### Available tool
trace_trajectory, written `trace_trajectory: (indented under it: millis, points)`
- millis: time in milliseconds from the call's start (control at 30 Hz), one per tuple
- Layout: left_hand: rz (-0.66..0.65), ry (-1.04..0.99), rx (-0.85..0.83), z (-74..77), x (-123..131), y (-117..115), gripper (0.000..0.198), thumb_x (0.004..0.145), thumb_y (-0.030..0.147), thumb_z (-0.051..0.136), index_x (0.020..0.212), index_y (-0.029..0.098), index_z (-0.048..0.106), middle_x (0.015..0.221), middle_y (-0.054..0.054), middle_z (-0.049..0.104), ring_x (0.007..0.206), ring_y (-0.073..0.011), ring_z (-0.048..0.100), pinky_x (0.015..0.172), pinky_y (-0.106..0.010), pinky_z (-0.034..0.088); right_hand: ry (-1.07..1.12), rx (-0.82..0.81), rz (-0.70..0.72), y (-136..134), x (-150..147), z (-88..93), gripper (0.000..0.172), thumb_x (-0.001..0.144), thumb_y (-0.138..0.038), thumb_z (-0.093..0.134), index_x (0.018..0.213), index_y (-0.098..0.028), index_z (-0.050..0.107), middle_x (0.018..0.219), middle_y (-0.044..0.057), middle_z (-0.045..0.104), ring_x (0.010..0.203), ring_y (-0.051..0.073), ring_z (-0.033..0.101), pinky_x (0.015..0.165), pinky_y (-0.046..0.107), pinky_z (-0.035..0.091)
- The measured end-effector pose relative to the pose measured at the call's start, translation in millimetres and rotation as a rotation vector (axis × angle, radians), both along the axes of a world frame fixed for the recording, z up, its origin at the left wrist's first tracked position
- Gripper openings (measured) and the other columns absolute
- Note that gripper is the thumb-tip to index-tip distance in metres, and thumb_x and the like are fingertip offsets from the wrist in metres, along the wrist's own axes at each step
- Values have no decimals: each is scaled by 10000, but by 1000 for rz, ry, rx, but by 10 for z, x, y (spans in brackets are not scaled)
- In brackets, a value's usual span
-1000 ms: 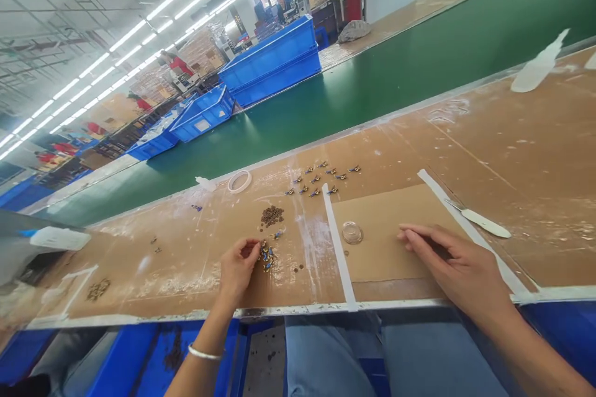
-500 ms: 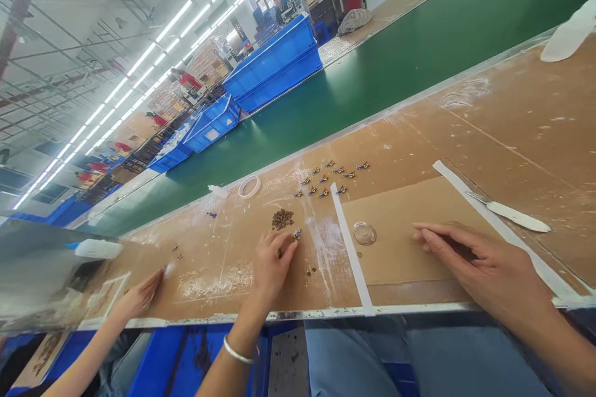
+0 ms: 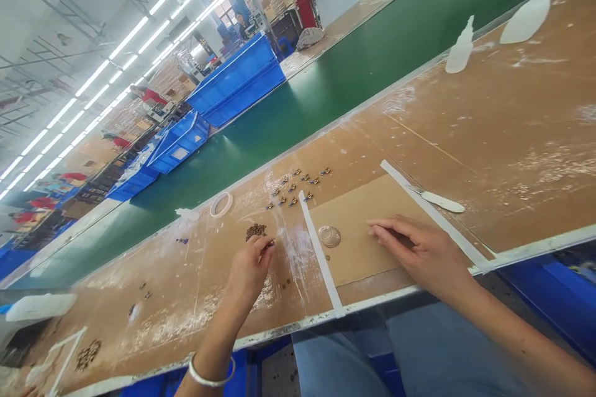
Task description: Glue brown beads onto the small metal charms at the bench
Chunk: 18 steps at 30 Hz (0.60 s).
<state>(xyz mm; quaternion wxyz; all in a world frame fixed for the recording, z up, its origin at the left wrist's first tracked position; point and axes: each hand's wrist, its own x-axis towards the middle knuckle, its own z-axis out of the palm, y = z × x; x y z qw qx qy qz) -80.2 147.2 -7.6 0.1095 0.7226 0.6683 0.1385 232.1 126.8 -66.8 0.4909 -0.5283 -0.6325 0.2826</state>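
Note:
My left hand [image 3: 250, 265], with a bracelet at the wrist, pinches a small blue-and-gold piece [image 3: 272, 242] at its fingertips. Just behind those fingers lies a pile of small brown pieces [image 3: 256, 231]. Over a brown cardboard sheet [image 3: 358, 208], my right hand [image 3: 412, 242] is closed with thumb and index finger together; anything between them is too small to make out. A clear round dish [image 3: 329, 236] rests on the sheet to its left. Several similar small blue-and-gold pieces [image 3: 292, 188] stand in loose rows beyond the sheet's left corner.
A white-handled knife [image 3: 442, 201] lies right of the sheet, past a white tape strip [image 3: 419, 198]. A tape roll [image 3: 221, 205] and white squeeze bottles [image 3: 460, 49] sit near the green conveyor belt [image 3: 344, 80]. Blue crates [image 3: 237, 84] line its far side.
The view has swung right, bringing two squeeze bottles into sight. My left hand has lifted the small piece in its fingertips. A co-worker's hand at left has drawn away.

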Motion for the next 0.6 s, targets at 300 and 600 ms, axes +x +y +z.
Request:
trace_trajectory:
  millis: [300,600]
  points:
    - [100,-586,7,253,509,-65,185,742,356,729,835,198,716,612,30,611,532,-105,556,516,-219,469,-1,51,8,23,0,-4,186,929,-254,498,959,-219,678,813,-4,715,716,113,664,648,227,519]
    - [153,-706,-17,273,745,-18,214,693,353,780,821,188,731,643,-9,725,579,-166,688,607,-302,611,33,78,1,11,16,32,197,939,-222,474,967,-221,669,809,-4,713,720,107,651,630,224,499]
